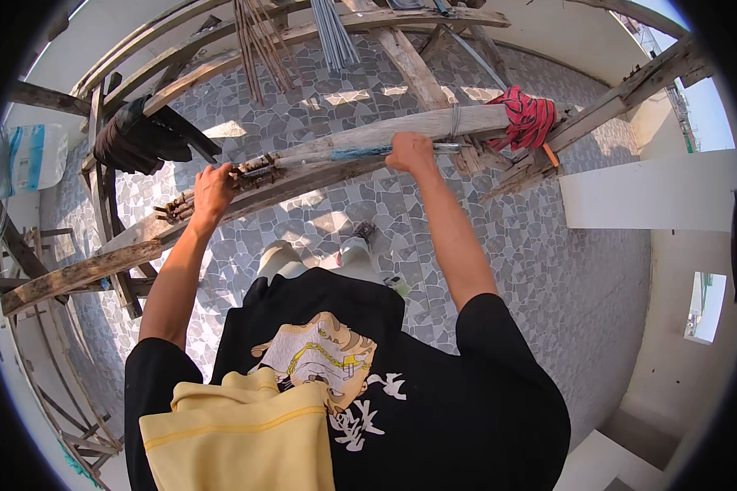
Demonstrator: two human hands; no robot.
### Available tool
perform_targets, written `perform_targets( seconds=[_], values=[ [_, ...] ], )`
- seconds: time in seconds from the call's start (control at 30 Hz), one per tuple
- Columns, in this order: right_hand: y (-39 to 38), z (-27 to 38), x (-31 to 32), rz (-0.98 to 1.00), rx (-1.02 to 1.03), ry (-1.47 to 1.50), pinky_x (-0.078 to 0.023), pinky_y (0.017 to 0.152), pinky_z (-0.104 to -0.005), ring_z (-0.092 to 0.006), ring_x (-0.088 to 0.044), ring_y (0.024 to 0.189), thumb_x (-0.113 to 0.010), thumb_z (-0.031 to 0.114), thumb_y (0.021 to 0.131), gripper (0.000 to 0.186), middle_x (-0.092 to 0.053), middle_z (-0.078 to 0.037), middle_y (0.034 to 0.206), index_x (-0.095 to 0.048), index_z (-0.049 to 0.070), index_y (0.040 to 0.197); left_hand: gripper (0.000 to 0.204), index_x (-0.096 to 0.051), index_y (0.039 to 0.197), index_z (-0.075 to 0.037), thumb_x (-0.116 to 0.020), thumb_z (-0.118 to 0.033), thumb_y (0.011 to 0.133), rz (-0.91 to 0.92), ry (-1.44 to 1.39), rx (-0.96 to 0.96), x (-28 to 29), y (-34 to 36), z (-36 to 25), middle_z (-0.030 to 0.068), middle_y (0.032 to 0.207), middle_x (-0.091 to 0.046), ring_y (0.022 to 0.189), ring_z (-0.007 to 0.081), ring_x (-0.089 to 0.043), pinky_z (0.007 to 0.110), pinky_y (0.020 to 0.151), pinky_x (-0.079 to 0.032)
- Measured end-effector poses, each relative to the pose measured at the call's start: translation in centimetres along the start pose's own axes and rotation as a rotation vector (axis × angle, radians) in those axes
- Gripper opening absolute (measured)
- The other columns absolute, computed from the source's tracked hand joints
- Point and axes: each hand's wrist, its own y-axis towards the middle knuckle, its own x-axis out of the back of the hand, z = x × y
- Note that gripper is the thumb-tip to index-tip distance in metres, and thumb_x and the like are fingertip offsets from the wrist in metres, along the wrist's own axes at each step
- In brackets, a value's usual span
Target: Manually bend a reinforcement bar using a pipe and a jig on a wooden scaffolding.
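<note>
A long weathered wooden beam [487,120] crosses in front of me. My right hand [411,151] is closed on a long metal rod [356,152] with worn blue paint, lying along the beam. My left hand [213,190] has its fingers curled round the rod's left part, among rusty metal pegs or bolts [172,211] sticking up along the beam; exactly what lies inside the fingers is partly hidden. A loop of wire [454,123] circles the beam right of my right hand. A red and black striped cloth [526,119] is bundled over the beam's right end.
Dark cloth [139,139] hangs on a wooden frame [98,188] at left, beside a plastic water container [41,159]. Behind are bundles of rusty rods [262,49] and grey bars [336,37] on timbers. A low white wall [639,192] stands right. Patterned tile floor [549,286] lies below.
</note>
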Motion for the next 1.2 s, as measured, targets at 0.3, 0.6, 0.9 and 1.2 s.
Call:
perform_targets(
  seconds=[0.3,0.6,0.9,1.2],
  values=[
    [-13.9,5.7,-5.9,-0.104,-0.445,0.147,-0.054,0.079,-0.0415,-0.0330,-0.069,0.092,-0.067,0.022,0.070,0.025,-0.071,-0.018,0.094,-0.073,0.007,0.089,0.035,-0.063,0.110,-0.014,-0.070,-0.015,0.076,0.061,-0.139,-0.191,-0.5,1.2,2.8,0.0193,0.078,-0.066,0.078,0.0389,-0.064,0.048,0.068,-0.049],
    [-24.2,16.9,-10.2,-0.547,-0.548,0.221,-0.051,0.058,-0.0439,-0.0338,-0.068,0.069,-0.066,0.011,0.068,0.007,-0.067,-0.016,0.071,-0.068,0.006,0.070,0.058,-0.044,0.136,-0.006,-0.057,-0.003,0.080,-0.040,-0.348,-0.490,1.7,-0.6,0.2,0.0213,0.113,-0.062,0.100,0.0379,-0.062,0.047,0.085,-0.049],
    [-26.4,14.9,-8.1,-0.414,-0.466,0.303,-0.054,0.066,-0.0452,-0.0367,-0.067,0.078,-0.067,0.016,0.064,0.014,-0.068,-0.019,0.077,-0.070,0.006,0.073,0.054,-0.056,0.125,-0.014,-0.060,-0.008,0.071,0.384,-0.222,-0.967,-1.2,-5.9,-18.5,0.0112,0.113,-0.059,0.116,0.0341,-0.052,0.053,0.107,-0.031],
    [-29.1,11.6,-5.5,0.072,-0.578,0.375,-0.055,0.074,-0.0447,-0.0372,-0.068,0.083,-0.064,0.030,0.072,0.030,-0.069,-0.019,0.083,-0.071,0.003,0.083,0.039,-0.063,0.102,-0.009,-0.067,-0.020,0.065,0.624,-0.001,-0.883,-0.4,-5.5,-20.6,0.0140,0.107,-0.061,0.109,0.0331,-0.057,0.057,0.092,-0.039]
  ],
)
